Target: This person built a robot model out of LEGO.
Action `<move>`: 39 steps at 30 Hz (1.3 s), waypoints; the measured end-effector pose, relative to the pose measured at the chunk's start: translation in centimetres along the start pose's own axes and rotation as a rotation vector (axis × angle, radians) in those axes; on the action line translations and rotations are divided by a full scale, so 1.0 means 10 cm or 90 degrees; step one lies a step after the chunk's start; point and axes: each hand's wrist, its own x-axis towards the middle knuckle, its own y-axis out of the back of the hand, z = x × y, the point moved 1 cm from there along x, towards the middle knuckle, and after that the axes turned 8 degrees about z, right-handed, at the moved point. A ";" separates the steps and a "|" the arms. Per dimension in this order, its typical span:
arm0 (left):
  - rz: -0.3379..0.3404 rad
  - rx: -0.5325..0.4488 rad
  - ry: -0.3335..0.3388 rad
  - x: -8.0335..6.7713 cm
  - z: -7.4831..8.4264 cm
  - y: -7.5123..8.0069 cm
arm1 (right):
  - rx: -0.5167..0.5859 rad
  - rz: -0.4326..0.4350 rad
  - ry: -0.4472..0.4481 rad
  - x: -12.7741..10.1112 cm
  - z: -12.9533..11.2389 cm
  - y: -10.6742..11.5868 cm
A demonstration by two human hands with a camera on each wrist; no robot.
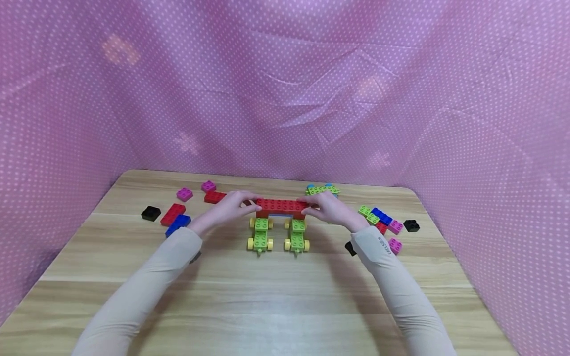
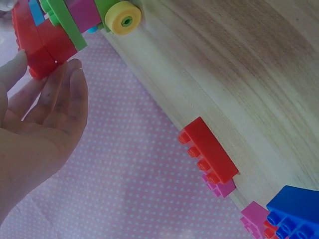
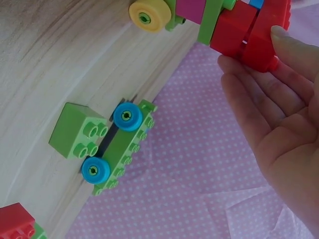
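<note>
- The long red brick — studded on top — bridged two green wheeled carts with yellow wheels, mid-table.
- The left hand pinched its left end; the right hand gripped its right end.
- Small writing on the right sleeve was too blurred to read.

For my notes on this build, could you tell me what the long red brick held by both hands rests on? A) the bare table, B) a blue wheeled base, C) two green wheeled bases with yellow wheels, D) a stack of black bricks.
C: the long red brick, held at its ends by the left hand and right hand, spans two green wheeled bases with yellow wheels.
</note>
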 end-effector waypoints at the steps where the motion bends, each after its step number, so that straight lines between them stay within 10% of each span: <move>1: 0.001 0.002 -0.002 0.00 0.00 0.00 | -0.003 0.000 0.002 0.00 0.00 0.00; 39: 0.020 -0.010 0.000 -0.06 -0.06 -0.08 | 0.010 -0.015 -0.011 -0.03 0.01 -0.02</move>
